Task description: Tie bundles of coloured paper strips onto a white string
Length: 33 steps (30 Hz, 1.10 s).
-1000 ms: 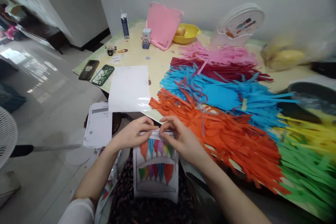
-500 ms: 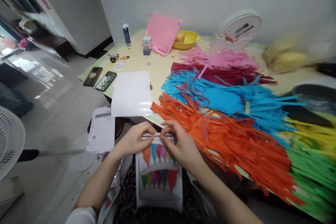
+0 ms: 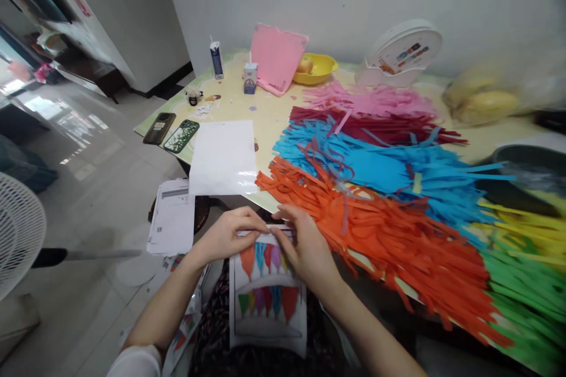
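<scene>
A flat packet [image 3: 269, 330] rests on my lap, its front printed with two rows of coloured tassels. At its top edge, my left hand [image 3: 232, 234] pinches with the thumb below and the fingers above. My right hand [image 3: 307, 247] grips the same edge from the other side, thumb laid along it and index finger arched. The fingertips of both hands nearly meet at the middle. Orange tissue-paper tassels [image 3: 389, 235] lie on the table just beyond my right hand.
Blue tassels [image 3: 375, 165], dark red and pink ones lie behind the orange. A white sheet [image 3: 223, 156] overhangs the table edge near two phones [image 3: 181, 136]. Drink cartons [image 3: 250, 78] and a yellow bowl [image 3: 321, 69] stand farther back. A fan [image 3: 20, 235] is at left.
My left fingertips have slid a little to the right along the packet's top edge, toward my right thumb. The packet stays in place.
</scene>
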### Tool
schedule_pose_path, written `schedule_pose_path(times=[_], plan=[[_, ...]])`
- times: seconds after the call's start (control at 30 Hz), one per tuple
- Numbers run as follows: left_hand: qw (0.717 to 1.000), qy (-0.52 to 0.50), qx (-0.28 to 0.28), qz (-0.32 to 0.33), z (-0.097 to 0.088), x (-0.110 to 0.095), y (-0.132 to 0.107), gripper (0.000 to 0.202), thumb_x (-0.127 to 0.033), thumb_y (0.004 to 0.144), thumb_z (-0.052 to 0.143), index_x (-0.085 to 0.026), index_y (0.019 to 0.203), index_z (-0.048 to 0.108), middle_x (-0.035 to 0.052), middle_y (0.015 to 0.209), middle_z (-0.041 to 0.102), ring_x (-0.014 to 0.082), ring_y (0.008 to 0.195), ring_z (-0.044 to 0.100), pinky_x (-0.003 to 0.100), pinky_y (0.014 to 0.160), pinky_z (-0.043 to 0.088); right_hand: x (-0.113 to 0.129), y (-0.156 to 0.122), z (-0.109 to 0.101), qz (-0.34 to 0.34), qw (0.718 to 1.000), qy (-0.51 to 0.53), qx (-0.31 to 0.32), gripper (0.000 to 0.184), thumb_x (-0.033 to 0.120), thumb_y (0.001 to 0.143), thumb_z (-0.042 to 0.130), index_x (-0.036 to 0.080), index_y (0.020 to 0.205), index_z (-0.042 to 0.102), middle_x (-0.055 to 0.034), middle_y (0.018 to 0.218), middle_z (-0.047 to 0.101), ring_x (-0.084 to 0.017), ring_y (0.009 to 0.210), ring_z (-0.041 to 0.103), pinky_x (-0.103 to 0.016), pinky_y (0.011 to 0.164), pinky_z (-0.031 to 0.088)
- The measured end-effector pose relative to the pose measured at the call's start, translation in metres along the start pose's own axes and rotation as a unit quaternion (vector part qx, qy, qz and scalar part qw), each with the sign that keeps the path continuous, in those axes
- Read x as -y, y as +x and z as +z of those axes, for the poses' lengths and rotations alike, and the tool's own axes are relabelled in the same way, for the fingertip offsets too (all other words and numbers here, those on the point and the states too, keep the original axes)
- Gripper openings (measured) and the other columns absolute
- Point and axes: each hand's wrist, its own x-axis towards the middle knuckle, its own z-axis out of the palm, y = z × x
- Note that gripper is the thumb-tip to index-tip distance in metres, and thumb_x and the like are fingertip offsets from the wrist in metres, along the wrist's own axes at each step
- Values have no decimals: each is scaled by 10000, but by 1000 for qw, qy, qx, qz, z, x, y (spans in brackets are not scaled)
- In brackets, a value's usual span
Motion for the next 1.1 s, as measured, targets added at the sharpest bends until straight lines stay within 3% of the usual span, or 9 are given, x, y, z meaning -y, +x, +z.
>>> schedule_pose_path(times=[0.17,0.3,0.63,0.97,1.1], plan=[[1000,-18,-1,4,-2,0,-5,224,-160,882,554,-189,1009,737,82,981,678,166,929,639,274,827,507,-13,-9,-15,34,998,51,24,120,301,888,611,220,955,669,-69,975,732,-225,931,686,-358,812,541],[999,-30,0,11,0,0,-7,253,-161,887,554,-203,1051,742,84,1003,687,164,931,647,277,822,511,-13,-13,-20,53,992,112,17,109,291,872,636,222,808,691,-62,909,747,-219,890,699,-346,785,545],[1000,-15,6,4,3,-3,-7,216,-233,905,595,-217,1052,754,75,984,693,157,918,650,260,803,512,-7,-17,-24,38,994,105,-1,79,242,859,662,232,814,727,-49,887,756,-209,846,707,-341,763,554],[992,127,17,1,5,-21,-8,253,-303,949,537,-227,1078,740,52,1053,711,132,904,678,217,787,516,6,-21,-32,13,996,85,-7,87,230,867,656,247,821,727,-46,893,763,-221,863,711,-383,802,566],[972,233,12,24,8,-25,-10,300,-343,973,491,-224,1133,715,46,1017,732,130,864,688,215,741,501,8,-21,-30,5,997,73,-18,83,227,871,652,250,843,726,-46,895,762,-217,855,710,-381,794,569]])
